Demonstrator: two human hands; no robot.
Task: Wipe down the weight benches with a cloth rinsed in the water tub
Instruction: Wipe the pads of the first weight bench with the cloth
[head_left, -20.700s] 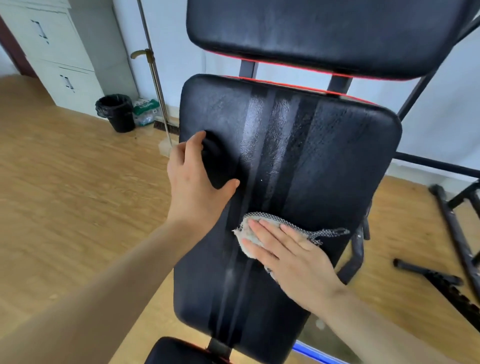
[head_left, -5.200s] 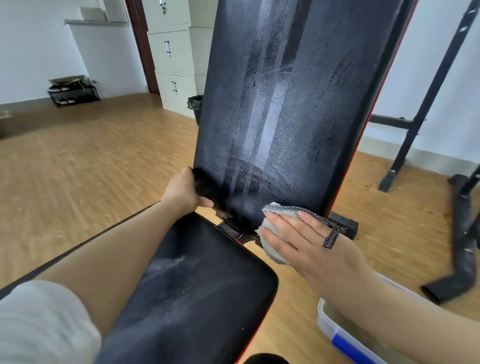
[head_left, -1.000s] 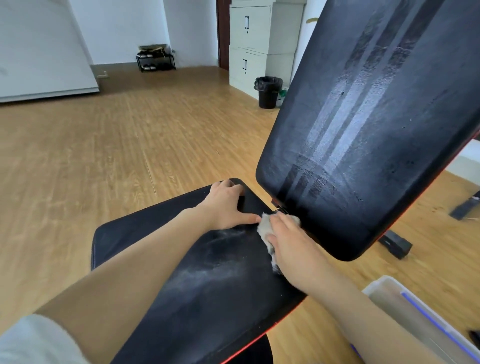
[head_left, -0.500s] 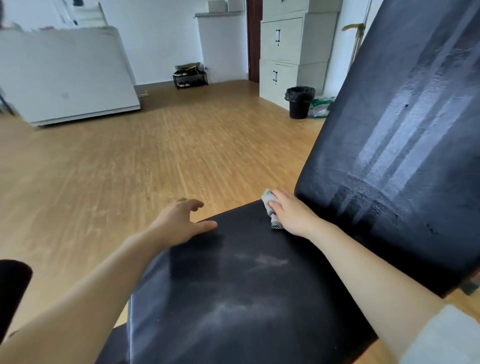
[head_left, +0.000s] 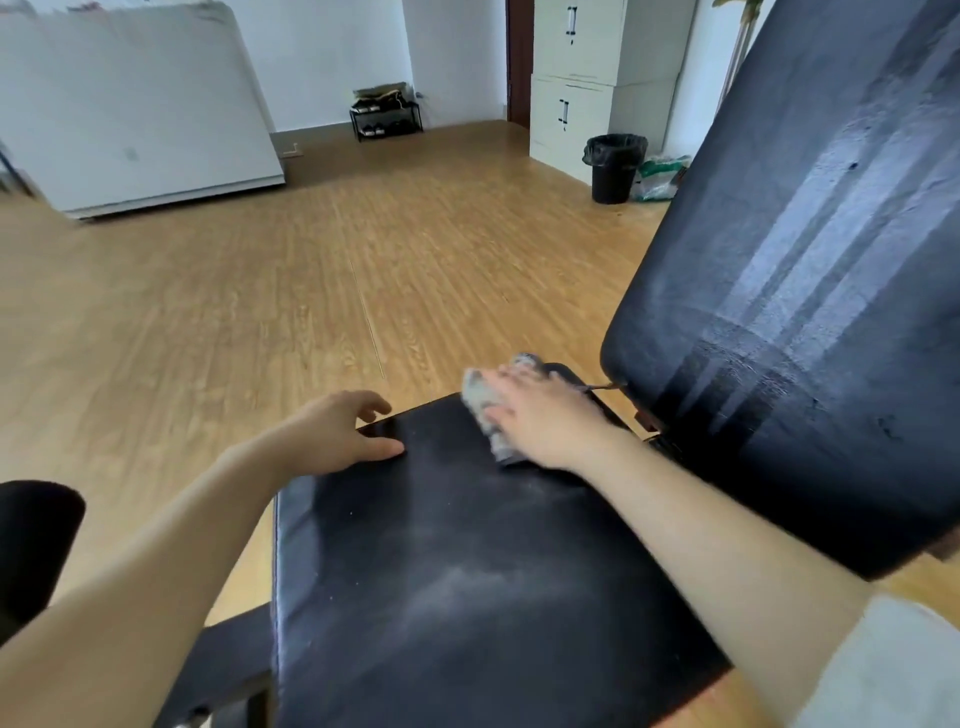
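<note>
The black seat pad (head_left: 457, 587) of the weight bench fills the lower middle, dusty and streaked. Its tilted backrest (head_left: 810, 291) rises at the right, wet in stripes. My right hand (head_left: 540, 415) lies flat on a grey-white cloth (head_left: 480, 410) and presses it onto the far part of the seat, near the hinge. My left hand (head_left: 337, 436) rests at the seat's far left corner, thumb on the pad and fingers loosely spread over the edge, holding nothing. The water tub is out of view.
Wooden floor (head_left: 260, 312) stretches ahead. A black bin (head_left: 613, 166) and a white cabinet (head_left: 587, 78) stand at the back right, a low shoe rack (head_left: 384, 117) by the far wall, a leaning white board (head_left: 135, 104) at the left. A black pad (head_left: 31, 545) sits at the left edge.
My right hand has slid the cloth from the seat's far edge a little nearer across the pad. My left hand has settled onto the seat's corner. The view shifted slightly.
</note>
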